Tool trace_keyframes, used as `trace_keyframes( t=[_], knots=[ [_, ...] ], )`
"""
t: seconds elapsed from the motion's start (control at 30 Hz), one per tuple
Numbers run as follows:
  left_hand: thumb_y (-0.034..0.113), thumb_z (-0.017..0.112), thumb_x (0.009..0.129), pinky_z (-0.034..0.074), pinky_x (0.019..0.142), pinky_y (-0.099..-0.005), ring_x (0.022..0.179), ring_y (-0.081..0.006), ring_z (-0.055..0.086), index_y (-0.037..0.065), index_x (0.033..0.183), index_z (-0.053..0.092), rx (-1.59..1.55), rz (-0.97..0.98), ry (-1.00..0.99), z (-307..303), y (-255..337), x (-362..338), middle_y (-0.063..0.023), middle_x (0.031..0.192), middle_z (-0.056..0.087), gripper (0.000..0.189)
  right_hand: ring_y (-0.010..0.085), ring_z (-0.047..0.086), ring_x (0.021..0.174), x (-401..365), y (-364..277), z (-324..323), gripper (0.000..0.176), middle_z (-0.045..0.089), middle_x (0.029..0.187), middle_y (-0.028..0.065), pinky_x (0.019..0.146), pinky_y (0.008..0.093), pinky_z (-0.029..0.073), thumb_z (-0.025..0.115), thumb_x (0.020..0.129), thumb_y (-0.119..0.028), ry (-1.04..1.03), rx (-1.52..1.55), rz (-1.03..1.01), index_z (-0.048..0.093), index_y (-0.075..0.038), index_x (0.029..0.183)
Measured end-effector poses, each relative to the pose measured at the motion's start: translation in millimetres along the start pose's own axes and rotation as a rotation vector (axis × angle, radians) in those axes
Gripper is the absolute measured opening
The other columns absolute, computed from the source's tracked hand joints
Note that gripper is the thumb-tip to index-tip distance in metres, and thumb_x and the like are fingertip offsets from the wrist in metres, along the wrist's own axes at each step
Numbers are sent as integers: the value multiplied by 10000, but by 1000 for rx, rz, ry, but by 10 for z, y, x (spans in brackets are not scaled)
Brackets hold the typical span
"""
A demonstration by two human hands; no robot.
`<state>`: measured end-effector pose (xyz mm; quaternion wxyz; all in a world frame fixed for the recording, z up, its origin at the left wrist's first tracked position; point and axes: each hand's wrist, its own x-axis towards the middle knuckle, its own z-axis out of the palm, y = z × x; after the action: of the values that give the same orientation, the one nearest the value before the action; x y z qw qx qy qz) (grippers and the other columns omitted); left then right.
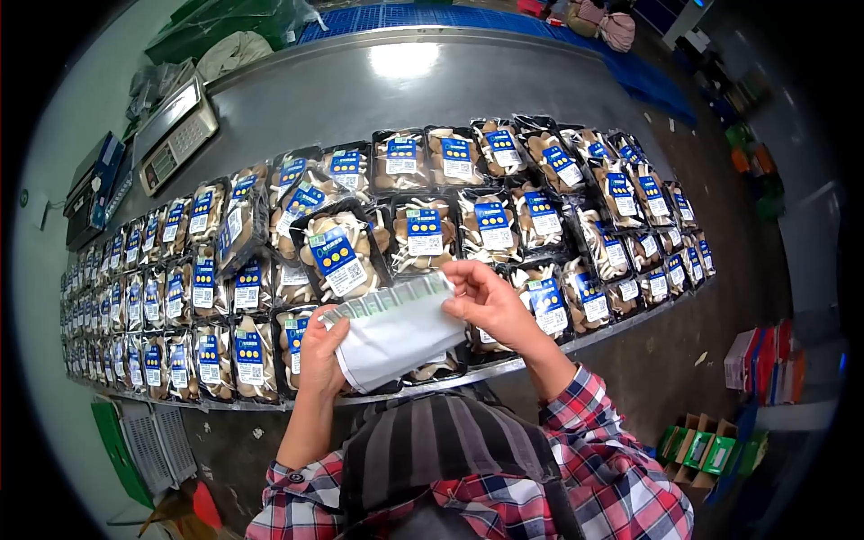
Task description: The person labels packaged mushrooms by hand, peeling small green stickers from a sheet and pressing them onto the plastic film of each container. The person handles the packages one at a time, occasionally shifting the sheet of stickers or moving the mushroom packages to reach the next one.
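Observation:
My left hand (322,349) is closed on the left end of a white sheet (400,340) with a row of green-and-clear stickers along its upper edge. At the sheet's upper right corner, the thumb and fingers of my right hand (486,304) are pinched together. The sheet is held above the near edge of the metal table. Just beyond it, a black tray of mushrooms (340,255) with a blue and white label lies tilted on other trays. Rows of similar wrapped mushroom trays (424,231) spread to both sides.
A scale (176,135) stands at the back left of the metal table (360,90), near a dark device (94,189). Green boxes (706,450) and a stack of red and white items (760,360) are on the right. A grey crate (157,441) is at lower left.

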<state>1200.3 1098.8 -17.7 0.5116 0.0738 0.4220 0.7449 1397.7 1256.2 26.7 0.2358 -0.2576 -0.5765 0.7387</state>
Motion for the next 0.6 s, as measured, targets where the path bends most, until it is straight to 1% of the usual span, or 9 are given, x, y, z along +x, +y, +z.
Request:
trace_keyframes(
  t=[0.03, 0.1, 0.17, 0.2, 0.3, 0.4, 0.43, 0.53, 0.6],
  knots=[
    [13, 555, 821, 484, 811, -341, 894, -202, 589, 27, 1064, 474, -52, -14, -31, -27, -7, 22, -120, 1012, 588, 257, 102, 517, 805, 3, -44, -8, 318, 531, 989, 38, 768, 236, 445, 594, 834, -101, 60, -130, -43, 456, -24, 1109],
    [26, 562, 821, 469, 837, -343, 925, -198, 578, 31, 1070, 474, -96, -38, -46, -53, -5, 36, -115, 1038, 580, 264, 104, 531, 732, 17, 6, -86, 243, 564, 852, 36, 697, 232, 446, 498, 900, -246, 124, -168, 20, 525, -17, 979],
    [27, 576, 814, 449, 868, -333, 957, -191, 565, 42, 1073, 477, -126, -43, -48, -75, -3, 37, -108, 1069, 568, 278, 103, 542, 665, -28, 2, -166, 451, 582, 717, 29, 643, 233, 435, 357, 945, -371, -33, -208, 93, 577, -22, 760],
    [23, 578, 811, 448, 868, -331, 956, -191, 565, 44, 1071, 479, -112, -13, -70, -98, -1, 34, -106, 1063, 570, 279, 112, 555, 686, -68, -59, -99, 495, 599, 756, 53, 654, 245, 440, 332, 950, -385, -57, -193, 111, 587, -11, 749],
    [-7, 592, 790, 447, 866, -321, 957, -202, 566, 40, 1043, 501, -66, 50, -147, -139, 11, 15, -131, 1073, 572, 273, 139, 582, 734, -84, -141, 5, 595, 638, 790, 91, 698, 261, 460, 286, 938, -461, -84, -187, 141, 636, 19, 906],
    [-36, 588, 777, 447, 862, -319, 958, -219, 569, 22, 1026, 515, 64, 101, -134, -36, 143, -42, -172, 1106, 561, 266, 164, 591, 738, -17, -202, -20, 650, 626, 825, 124, 712, 258, 468, 227, 933, -501, -59, 61, 241, 548, 47, 1074],
    [-74, 588, 748, 440, 867, -327, 977, -257, 568, -3, 967, 554, 100, 136, -115, -4, 202, -68, -209, 1112, 557, 233, 142, 552, 695, -16, -241, -22, 636, 564, 760, 68, 684, 268, 474, 236, 935, -489, -41, 131, 280, 560, 52, 1023],
    [-53, 591, 742, 427, 905, -378, 1023, -285, 551, -7, 940, 563, 313, 330, -233, -49, 282, -52, -207, 1088, 565, 205, 206, 609, 698, -52, -157, -47, 756, 588, 796, 176, 650, 270, 515, 316, 866, -604, -21, 156, 460, 532, 110, 989],
    [-87, 582, 705, 403, 930, -403, 1064, -324, 529, -16, 848, 595, 412, 382, -184, -5, 337, -81, -214, 1089, 564, 160, 226, 608, 707, -64, -102, -19, 796, 565, 826, 177, 624, 283, 523, 345, 830, -647, -28, 52, 530, 521, 117, 970]
  ],
)
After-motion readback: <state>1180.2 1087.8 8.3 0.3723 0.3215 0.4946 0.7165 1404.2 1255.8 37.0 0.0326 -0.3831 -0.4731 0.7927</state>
